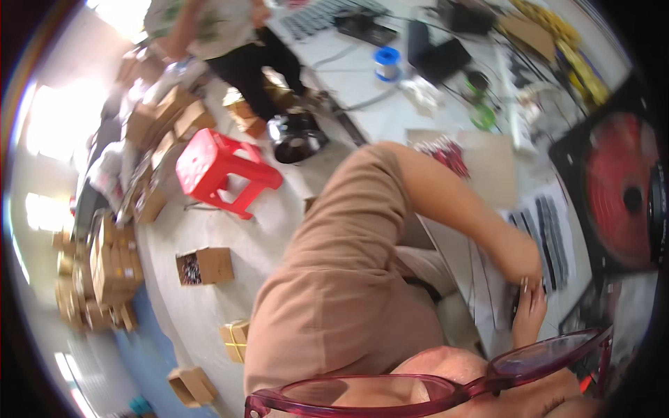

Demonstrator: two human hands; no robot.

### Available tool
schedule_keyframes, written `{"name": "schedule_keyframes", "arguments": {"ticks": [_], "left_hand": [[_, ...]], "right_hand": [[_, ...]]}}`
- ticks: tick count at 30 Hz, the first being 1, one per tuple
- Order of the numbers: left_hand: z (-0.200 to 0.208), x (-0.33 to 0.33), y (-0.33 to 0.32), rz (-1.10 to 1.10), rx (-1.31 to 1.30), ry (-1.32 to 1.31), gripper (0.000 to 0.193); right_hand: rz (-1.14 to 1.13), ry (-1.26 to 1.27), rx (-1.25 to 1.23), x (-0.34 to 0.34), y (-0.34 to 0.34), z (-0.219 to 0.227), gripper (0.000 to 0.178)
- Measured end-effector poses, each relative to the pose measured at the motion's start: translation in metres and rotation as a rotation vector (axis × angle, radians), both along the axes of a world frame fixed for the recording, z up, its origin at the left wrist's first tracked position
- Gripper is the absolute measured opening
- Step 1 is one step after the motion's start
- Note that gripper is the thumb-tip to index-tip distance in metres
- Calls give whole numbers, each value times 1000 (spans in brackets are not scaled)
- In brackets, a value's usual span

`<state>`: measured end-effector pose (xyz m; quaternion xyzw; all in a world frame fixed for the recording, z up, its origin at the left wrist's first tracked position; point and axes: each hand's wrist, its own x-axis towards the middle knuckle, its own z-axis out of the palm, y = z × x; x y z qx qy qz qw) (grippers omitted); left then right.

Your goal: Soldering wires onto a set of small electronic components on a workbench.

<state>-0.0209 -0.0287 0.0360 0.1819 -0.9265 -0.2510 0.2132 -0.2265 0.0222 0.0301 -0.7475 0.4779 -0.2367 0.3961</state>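
Note:
My left arm, in a brown sleeve, bends at the elbow and reaches over the white worktable. My left hand [524, 263] is bent at the wrist near the table's edge, its fingers hidden. Close against it, my right hand [531, 306] comes up from below with fingers bunched together. A small dark thing shows beside these fingers, too little of it to name. Next to the hands, several dark grey strips [552, 237] lie side by side on a white sheet. Further along, a pile of small red and white pieces [446, 155] rests on a cardboard sheet [491, 167].
A large black-framed red disc [620, 188] stands at the right. On the table are a blue spool [387, 63], a green bottle [482, 115] and black devices [442, 59]. Leftward are a red stool [223, 171], a glossy black object [296, 136], cardboard boxes [115, 261] and another person [254, 76].

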Motion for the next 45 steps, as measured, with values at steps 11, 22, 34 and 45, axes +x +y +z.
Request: {"name": "schedule_keyframes", "arguments": {"ticks": [11,22,34,45], "left_hand": [[91,-15,-27,-33,-99,54,19],[109,69,68,-52,-401,-270,13],[18,241,270,921,238,-220,18],[-83,267,293,988,502,-782,25]], "right_hand": [[-224,-224,17,-7,-10,81,33],[-86,-283,89,66,53,73,25],[762,-67,258,275,106,-8,39],[820,207,170,178,97,-38,45]]}}
